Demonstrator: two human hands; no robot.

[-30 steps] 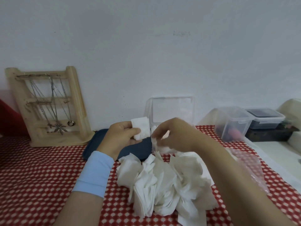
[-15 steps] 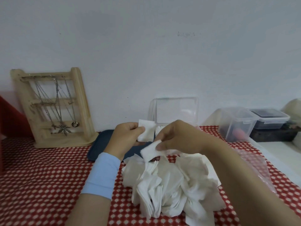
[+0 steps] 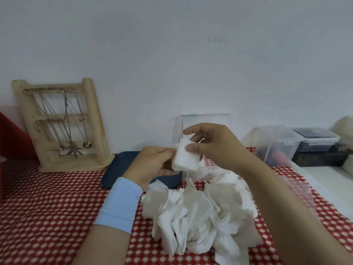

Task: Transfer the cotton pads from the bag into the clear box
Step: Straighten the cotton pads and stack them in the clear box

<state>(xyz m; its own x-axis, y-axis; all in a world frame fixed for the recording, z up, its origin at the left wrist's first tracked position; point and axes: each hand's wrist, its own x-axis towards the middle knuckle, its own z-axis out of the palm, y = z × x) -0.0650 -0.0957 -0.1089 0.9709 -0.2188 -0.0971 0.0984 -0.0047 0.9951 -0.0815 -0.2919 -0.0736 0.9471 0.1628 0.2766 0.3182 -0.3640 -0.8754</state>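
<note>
Both hands meet in front of me on one small stack of cotton pads (image 3: 186,159), held up just before the clear box (image 3: 219,119). From my remote seat I read the layout so: the red-checked tablecloth (image 3: 47,197) carries a big loose pile of pads (image 3: 196,213), tipped out, I judge, so they can be squared up in batches. The box stands behind it, lid raised, ready to receive. The thin plastic bag (image 3: 298,190) lies slack at the right. Left hand (image 3: 156,163) curls narrowly round the stack's left edge. Right hand (image 3: 212,148) pinches its top corner between thumb and forefinger, other fingers loosely raised.
</note>
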